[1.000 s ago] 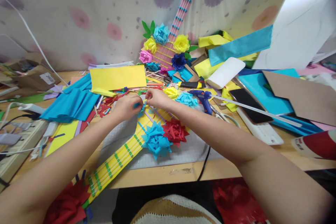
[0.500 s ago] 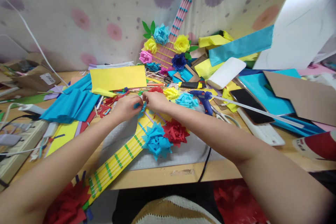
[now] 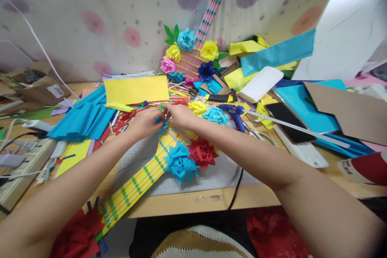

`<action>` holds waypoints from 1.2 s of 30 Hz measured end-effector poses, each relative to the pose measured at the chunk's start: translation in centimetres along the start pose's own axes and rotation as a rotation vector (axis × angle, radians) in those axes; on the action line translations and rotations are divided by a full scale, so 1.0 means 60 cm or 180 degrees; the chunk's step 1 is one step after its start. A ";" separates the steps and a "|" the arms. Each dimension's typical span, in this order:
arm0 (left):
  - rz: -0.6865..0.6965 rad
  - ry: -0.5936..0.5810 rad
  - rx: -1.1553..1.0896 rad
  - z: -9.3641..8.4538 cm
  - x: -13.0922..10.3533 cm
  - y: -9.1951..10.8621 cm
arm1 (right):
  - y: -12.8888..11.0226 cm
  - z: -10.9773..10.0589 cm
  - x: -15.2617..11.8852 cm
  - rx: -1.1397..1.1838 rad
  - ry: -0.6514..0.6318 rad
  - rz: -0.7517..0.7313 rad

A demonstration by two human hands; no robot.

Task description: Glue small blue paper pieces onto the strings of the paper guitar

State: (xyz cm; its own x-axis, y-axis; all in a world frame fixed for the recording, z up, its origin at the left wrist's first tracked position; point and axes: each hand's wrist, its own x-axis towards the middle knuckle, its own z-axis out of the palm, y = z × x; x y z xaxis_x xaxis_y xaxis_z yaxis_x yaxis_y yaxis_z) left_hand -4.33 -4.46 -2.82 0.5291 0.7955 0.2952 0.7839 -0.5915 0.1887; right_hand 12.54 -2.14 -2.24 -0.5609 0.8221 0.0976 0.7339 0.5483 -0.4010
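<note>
My left hand (image 3: 148, 122) and my right hand (image 3: 180, 116) meet at the upper body of a yellow paper guitar (image 3: 137, 179). Between their fingertips is a small piece of blue crepe paper (image 3: 164, 127), pinched by both and mostly hidden. The guitar lies slanted, its neck with green frets pointing to the lower left. On its body sit a blue paper flower (image 3: 181, 163), a red paper flower (image 3: 203, 152), a yellow flower (image 3: 197, 107) and a light blue flower (image 3: 215, 115). A large red flower (image 3: 77, 236) is at the neck's end.
A blue glue gun (image 3: 235, 115) with a long glue stick lies right of my right hand, near scissors (image 3: 262, 136) and a phone (image 3: 290, 122). A pink paper guitar (image 3: 208, 20) leans at the back. Blue crepe paper (image 3: 83, 119) and a power strip (image 3: 27, 173) are left.
Hardly anything differs. Both hands stay at the same spot with their fingers pinched together, with only a very slight shift of the fingers.
</note>
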 end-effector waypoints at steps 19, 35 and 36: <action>-0.1623 0.1862 -0.2798 -0.083 0.052 0.008 | 0.036 -0.014 -0.015 0.0953 -0.0055 0.0376; -0.2860 0.2711 -0.2975 -0.129 0.047 -0.108 | 0.024 -0.025 -0.014 0.1351 -0.0255 0.0547; -0.2962 0.2775 -0.3014 -0.130 0.042 -0.117 | 0.028 -0.028 -0.017 0.1224 -0.0220 0.0529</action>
State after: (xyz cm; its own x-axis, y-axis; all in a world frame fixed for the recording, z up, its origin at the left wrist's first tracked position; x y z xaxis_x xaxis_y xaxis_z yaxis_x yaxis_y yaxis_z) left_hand -11.00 0.66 3.90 -0.6010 0.7917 0.1095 0.0606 -0.0914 0.9940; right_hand 15.01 -1.82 -1.46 -0.4810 0.8751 -0.0530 0.6273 0.3013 -0.7181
